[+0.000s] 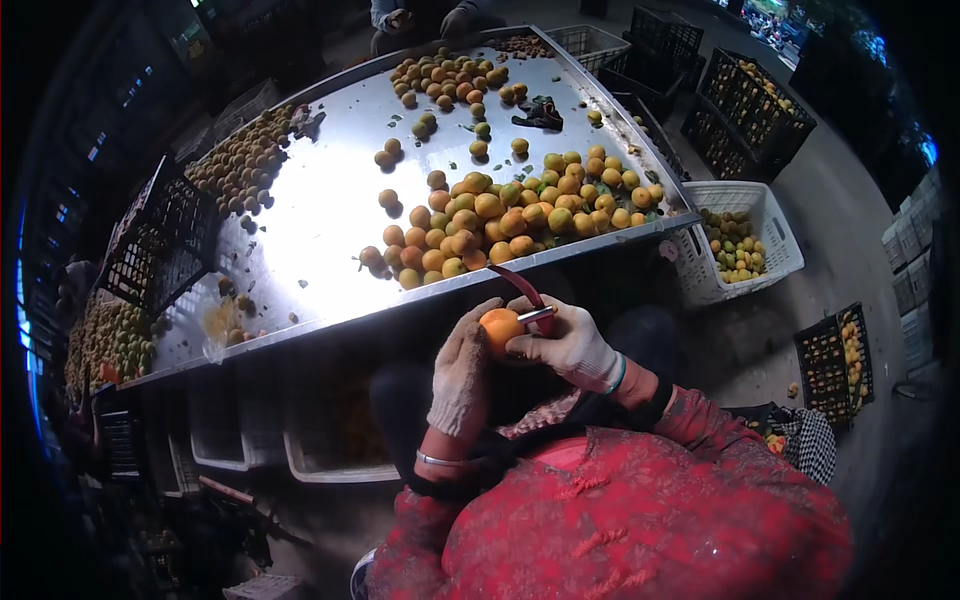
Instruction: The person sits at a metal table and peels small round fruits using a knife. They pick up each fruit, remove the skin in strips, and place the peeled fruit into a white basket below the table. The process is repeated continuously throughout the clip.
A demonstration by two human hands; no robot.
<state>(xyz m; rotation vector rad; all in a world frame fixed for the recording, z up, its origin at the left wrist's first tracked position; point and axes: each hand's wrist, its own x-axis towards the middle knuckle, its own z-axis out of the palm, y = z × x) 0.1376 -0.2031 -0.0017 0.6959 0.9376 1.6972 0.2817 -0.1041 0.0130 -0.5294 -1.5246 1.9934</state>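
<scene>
My left hand (461,367), in a soiled knit work glove, holds an orange apricot-like fruit (501,332) just off the table's near edge. My right hand (570,341), gloved too, grips a small tool with a silvery metal rod (537,314) and a dark red strap or handle (525,283). The rod's end meets the fruit's right side; whether it has entered the flesh cannot be told. Right-hand fingertips also touch the fruit. Beyond both hands, a large pile of yellow-orange fruit (489,206) lies on the metal table (337,247).
Further fruit heaps (240,161) and a dark cloth or glove (540,114) lie on the raised-rim table. A black crate (157,232) tilts at its left. A white crate of fruit (739,247) stands right. Across the table, another person's hands (455,22) show. White bins (341,475) sit underneath.
</scene>
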